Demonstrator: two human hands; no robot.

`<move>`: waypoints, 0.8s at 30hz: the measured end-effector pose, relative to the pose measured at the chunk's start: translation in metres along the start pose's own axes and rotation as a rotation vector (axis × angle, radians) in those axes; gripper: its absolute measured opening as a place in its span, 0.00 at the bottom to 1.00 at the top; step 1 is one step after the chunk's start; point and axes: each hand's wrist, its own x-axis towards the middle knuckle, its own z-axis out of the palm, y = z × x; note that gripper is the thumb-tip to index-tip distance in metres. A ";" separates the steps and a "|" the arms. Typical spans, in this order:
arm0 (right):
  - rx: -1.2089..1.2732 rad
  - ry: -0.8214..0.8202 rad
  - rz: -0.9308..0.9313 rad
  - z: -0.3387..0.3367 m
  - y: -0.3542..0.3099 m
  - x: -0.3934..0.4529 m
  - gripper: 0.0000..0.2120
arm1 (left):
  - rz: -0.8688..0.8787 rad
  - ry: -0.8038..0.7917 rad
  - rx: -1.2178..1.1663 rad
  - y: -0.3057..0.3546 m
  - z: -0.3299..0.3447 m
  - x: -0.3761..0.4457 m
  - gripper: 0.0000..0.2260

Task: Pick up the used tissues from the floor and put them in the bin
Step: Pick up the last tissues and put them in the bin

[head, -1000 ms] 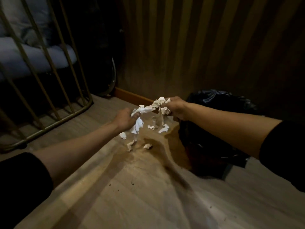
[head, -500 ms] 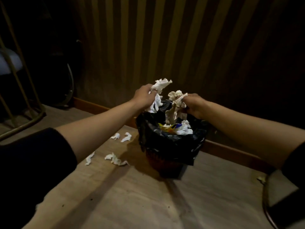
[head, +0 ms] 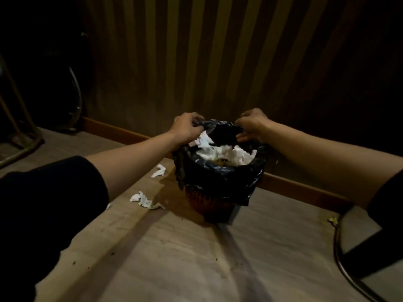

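A small red bin lined with a black plastic bag stands on the wooden floor by the wall. White crumpled tissues fill its top. My left hand pinches the bag's far left rim, with a tissue just under its fingers. My right hand grips the far right rim of the bag. On the floor left of the bin lie one torn tissue piece and a larger crumpled tissue, plus a small scrap.
A striped wall with a wooden skirting board runs behind the bin. A metal frame stands at far left. A curved metal chair leg and dark seat edge sit at lower right. Bare floorboards stretch in front.
Both hands moved from the floor to the bin with the tissues, let them fall in, and now hold the bag's rim. The view swung right onto the bin.
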 end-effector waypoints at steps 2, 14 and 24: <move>-0.084 0.007 -0.057 0.012 -0.010 -0.002 0.15 | -0.006 -0.001 0.009 -0.016 -0.015 -0.010 0.17; -0.505 -0.325 -0.538 0.194 -0.029 -0.058 0.05 | -0.455 0.156 0.105 -0.176 -0.081 -0.094 0.06; -1.025 -0.643 -0.479 0.340 0.094 -0.019 0.40 | -0.529 -0.120 0.446 -0.305 -0.066 -0.153 0.19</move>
